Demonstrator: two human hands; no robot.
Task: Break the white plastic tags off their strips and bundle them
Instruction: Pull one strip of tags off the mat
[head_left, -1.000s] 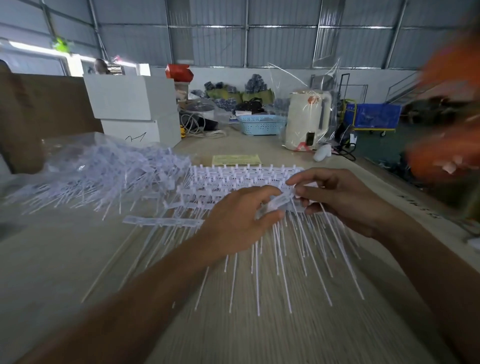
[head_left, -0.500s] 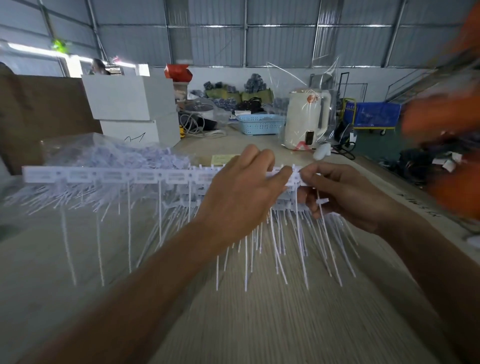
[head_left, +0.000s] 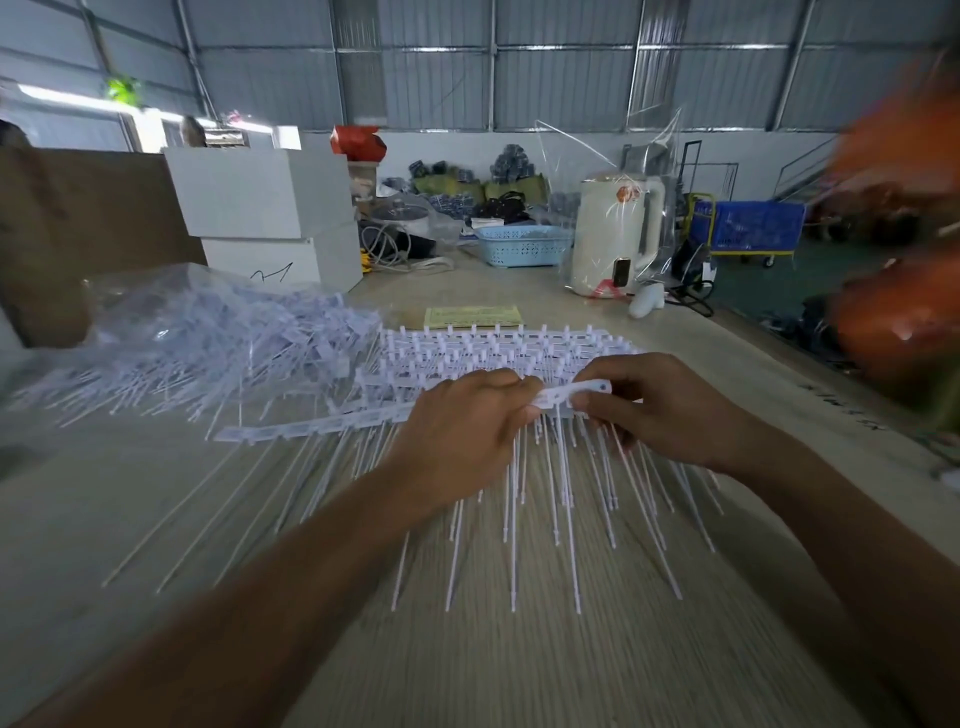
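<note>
While tag strip is being held above table centre, break-off step judged under way. Left hand is gripping strip; right hand is pinching end tag. Next: snapping twist needed. Loose tags are lying toward far left edge. Fingertips being hidden; right edge blurred.

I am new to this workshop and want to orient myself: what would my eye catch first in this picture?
First, the two hands at the centre, left hand and right hand, pinching one white strip whose thin tails hang down toward the table. Next, the loose heap of tags at the left, partly in a clear bag. Behind stand a cream kettle and a blue basket.
</note>
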